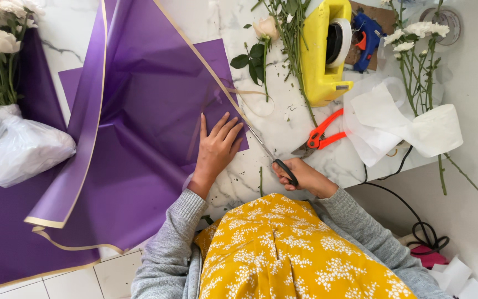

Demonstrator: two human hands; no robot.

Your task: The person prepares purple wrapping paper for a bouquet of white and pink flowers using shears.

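My left hand (216,149) lies flat, fingers spread, on a large sheet of purple wrapping paper (139,133) with a gold edge, pinning its right corner to the marble table (300,133). My right hand (300,176) grips black-handled scissors (269,154). Their blades point up and left along the paper's gold border, right beside my left fingertips. The paper is folded over itself and hangs off the table's near edge on the left.
A bouquet with a white plastic-wrapped base (20,147) lies at the left. A yellow tape dispenser (326,50), orange pruning shears (321,135), loose flower stems (289,33), white tissue (394,119), white flowers (419,39) and a blue glue gun (367,33) crowd the right. A black cable (410,213) runs off the table edge.
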